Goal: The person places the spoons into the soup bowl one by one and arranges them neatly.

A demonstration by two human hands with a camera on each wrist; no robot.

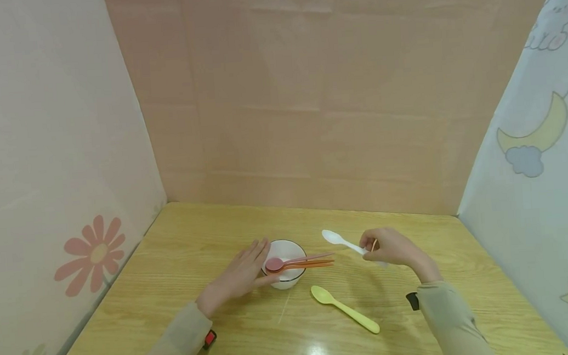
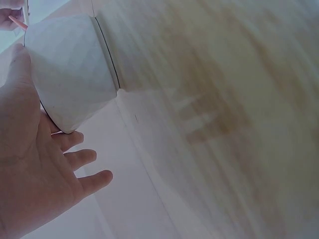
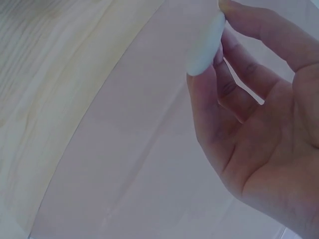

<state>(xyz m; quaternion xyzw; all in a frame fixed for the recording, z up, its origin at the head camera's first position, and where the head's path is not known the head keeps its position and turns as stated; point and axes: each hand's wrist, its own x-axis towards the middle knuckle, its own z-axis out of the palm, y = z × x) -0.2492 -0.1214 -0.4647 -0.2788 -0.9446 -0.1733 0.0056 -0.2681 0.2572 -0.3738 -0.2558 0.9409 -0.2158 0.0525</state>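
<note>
My left hand (image 1: 238, 271) rests against the left side of a white bowl (image 1: 284, 284) with a dark rim, its fingers stretched along the far side and the thumb on the near side. In the left wrist view the bowl's faceted outer wall (image 2: 70, 64) shows beside the palm. A pink spoon (image 1: 274, 264) and orange utensils (image 1: 315, 264) lie together in the bowl, handles out over the right rim. To the right, my right hand (image 1: 390, 246) pinches a white spoon (image 1: 334, 238) by its handle, the scoop pointing left. The handle end (image 3: 205, 47) sits between thumb and fingertips.
A yellow spoon (image 1: 345, 309) lies on the wooden table (image 1: 193, 228) in front of the bowl, its handle angled toward the near right. Cloth walls stand at the back (image 1: 309, 115), the left (image 1: 55, 160) and the right (image 1: 539, 225).
</note>
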